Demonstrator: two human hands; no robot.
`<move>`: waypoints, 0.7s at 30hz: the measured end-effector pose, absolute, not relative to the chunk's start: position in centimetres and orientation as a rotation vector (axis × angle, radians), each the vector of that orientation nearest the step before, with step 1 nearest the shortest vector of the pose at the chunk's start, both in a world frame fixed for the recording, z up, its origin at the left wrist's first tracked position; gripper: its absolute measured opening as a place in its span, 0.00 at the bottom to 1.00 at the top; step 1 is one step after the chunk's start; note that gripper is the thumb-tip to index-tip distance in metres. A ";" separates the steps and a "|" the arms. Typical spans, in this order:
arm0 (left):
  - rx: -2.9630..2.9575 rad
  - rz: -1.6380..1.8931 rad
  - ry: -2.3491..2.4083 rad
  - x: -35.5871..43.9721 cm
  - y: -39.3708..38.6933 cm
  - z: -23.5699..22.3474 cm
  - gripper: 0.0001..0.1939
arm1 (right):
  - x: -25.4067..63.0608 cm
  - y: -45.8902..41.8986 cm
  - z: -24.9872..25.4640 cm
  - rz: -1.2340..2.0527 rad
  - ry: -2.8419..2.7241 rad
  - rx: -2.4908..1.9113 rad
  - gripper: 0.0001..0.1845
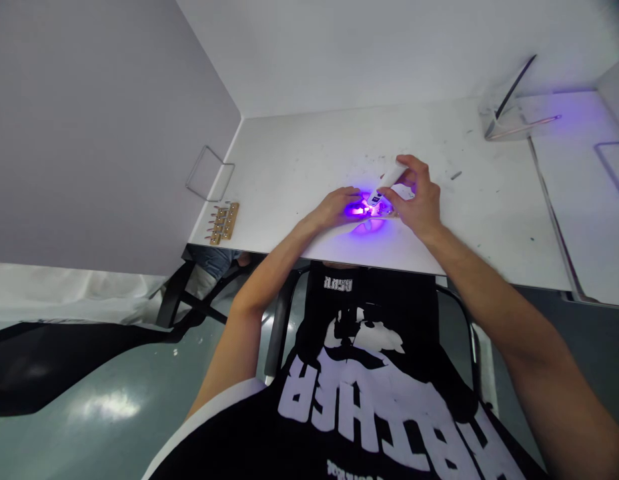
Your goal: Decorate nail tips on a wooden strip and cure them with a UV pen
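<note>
My right hand (420, 200) is closed around a slim white handheld UV lamp (387, 185), which has a small dark panel near its lower end. The lamp slants down to the left and throws a strong violet glow. In that glow, at my left fingertips, is a small lit piece (373, 209); glare hides its shape. My left hand (335, 207) rests low over the white table (289, 160), its fingers curled in at the piece. What exactly they grip is washed out by the light.
Near the table's left edge lies a small tan block with several metal pins (223, 223). A clear holder (504, 127) with thin tools stands at the back right. Wire handles (209, 175) sit at the left side, and a small grey bit (456, 175) lies right of my hands.
</note>
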State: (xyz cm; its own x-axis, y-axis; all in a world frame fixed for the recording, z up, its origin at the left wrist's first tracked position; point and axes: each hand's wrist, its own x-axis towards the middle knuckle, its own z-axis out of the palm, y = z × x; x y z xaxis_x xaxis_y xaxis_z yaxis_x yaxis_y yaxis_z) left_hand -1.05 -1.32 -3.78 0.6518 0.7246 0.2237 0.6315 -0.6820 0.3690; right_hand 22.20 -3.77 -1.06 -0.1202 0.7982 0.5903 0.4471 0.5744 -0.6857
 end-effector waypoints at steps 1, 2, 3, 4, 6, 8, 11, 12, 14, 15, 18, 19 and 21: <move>2.608 0.507 1.090 -1.1 -1.3 -3.7 0.22 | 22.2 -3.8 -1.1 0.407 -1.760 -1.039 0.32; 2.600 0.496 1.093 -1.1 -1.4 -3.6 0.22 | 22.2 -3.8 -1.1 0.396 -1.764 -1.049 0.32; 2.591 0.488 1.101 -1.1 -1.4 -3.5 0.23 | 22.2 -3.8 -1.1 0.385 -1.767 -1.055 0.32; 2.584 0.487 1.110 -1.1 -1.5 -3.4 0.24 | 22.2 -3.8 -1.0 0.378 -1.770 -1.057 0.33; 2.578 0.503 1.115 -1.0 -1.6 -3.3 0.25 | 22.2 -3.9 -1.0 0.372 -1.766 -1.060 0.33; 2.582 0.537 1.083 -1.0 -1.7 -3.1 0.25 | 22.3 -4.0 -0.9 0.373 -1.767 -1.062 0.34; 2.593 0.584 1.012 -0.9 -1.8 -2.8 0.22 | 22.4 -4.1 -1.0 0.373 -1.769 -1.048 0.34; 2.597 0.594 0.995 -0.9 -1.8 -2.7 0.21 | 22.4 -4.1 -1.0 0.377 -1.770 -1.038 0.34; 2.601 0.600 0.980 -0.9 -1.8 -2.5 0.20 | 22.4 -4.1 -1.0 0.387 -1.770 -1.021 0.34; 2.600 0.594 0.977 -0.9 -1.8 -2.4 0.20 | 22.4 -4.1 -1.0 0.391 -1.772 -1.017 0.34; 2.586 0.568 0.981 -0.9 -1.8 -2.4 0.20 | 22.4 -4.1 -1.0 0.401 -1.774 -1.021 0.34; 2.581 0.562 0.983 -0.9 -1.8 -2.4 0.20 | 22.4 -4.1 -1.0 0.403 -1.775 -1.025 0.34; 2.577 0.554 0.985 -1.0 -1.8 -2.5 0.20 | 22.4 -4.0 -1.1 0.404 -1.776 -1.033 0.35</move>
